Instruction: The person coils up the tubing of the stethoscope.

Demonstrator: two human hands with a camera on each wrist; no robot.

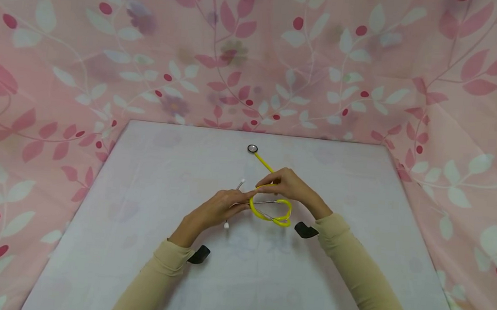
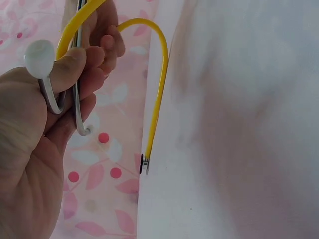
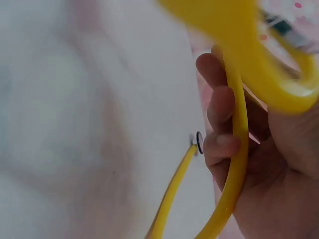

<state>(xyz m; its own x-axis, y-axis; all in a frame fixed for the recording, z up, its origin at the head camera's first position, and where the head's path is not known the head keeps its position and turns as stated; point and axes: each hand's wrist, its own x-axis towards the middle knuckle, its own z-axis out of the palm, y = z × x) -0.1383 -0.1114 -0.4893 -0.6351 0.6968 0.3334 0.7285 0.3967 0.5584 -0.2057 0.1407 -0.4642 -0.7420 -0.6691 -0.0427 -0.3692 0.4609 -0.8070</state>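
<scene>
A stethoscope with yellow tubing (image 1: 288,212) is held over the middle of the table, its tube looped between both hands. My left hand (image 1: 218,207) grips its metal ear tubes and part of the tubing; in the left wrist view, the thumb presses against them beside a white ear tip (image 2: 39,59). The fingers of my right hand (image 1: 291,185) curl round the yellow tube (image 3: 240,119), as the right wrist view shows. From there the tube runs out to the round, black-rimmed chest piece (image 1: 252,148) near the far side of the table.
The table (image 1: 238,290) has a pale cloth over it. Behind and at both sides hangs a pink curtain (image 1: 256,53) with leaf prints, meeting the table's far edge. Black devices stick out at the left cuff (image 1: 174,257) and right cuff (image 1: 332,227).
</scene>
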